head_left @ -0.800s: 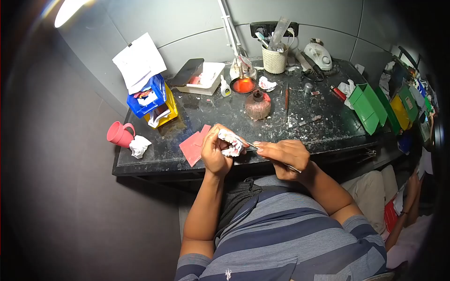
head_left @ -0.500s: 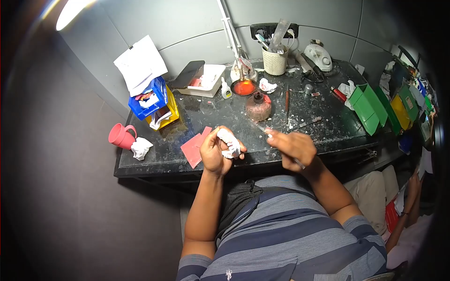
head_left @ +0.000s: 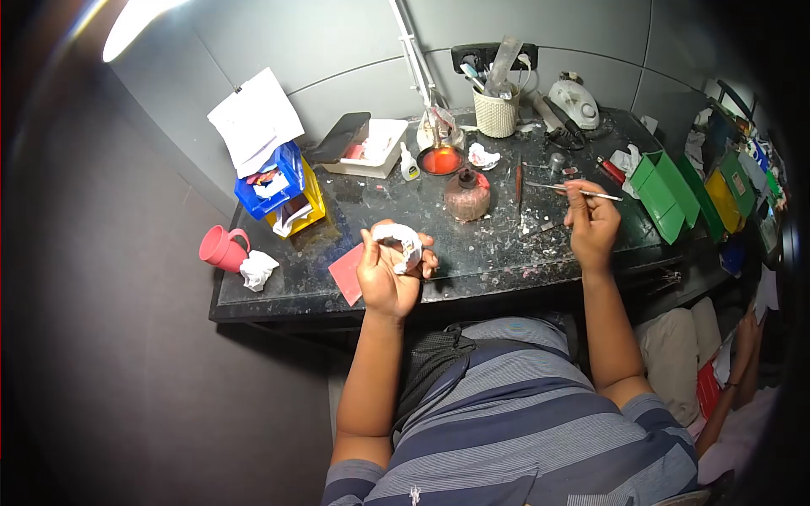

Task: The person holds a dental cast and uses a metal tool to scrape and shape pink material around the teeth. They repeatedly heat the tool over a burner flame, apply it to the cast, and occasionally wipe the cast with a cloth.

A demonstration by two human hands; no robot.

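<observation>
The fingers [head_left: 428,255] of the left hand [head_left: 390,285] curl loosely around a curved white cast [head_left: 411,242], palm turned up, above the counter's front edge. The right hand [head_left: 594,228] pinches a thin tool [head_left: 604,196] between nearly closed fingers, above the counter's right part.

Beside the left hand, a pink sheet [head_left: 344,271] lies near the front edge. Farther in stands a pink-stained jar [head_left: 467,199], with white crumbs scattered over the dark, smeared counter [head_left: 291,274] to its right. Along the back edge are a white tub [head_left: 390,152], a red dish [head_left: 441,161] and a cup of tools [head_left: 496,115]. A pink mug [head_left: 221,250] stands at the left edge, a green bin [head_left: 663,198] at the right. Grey walls [head_left: 337,51] rise behind; another person sits beyond the right edge.

Since half a second ago, the right hand has swung rightward with the tool, away from the cast. The cast has turned, and the left palm shows more openly.
</observation>
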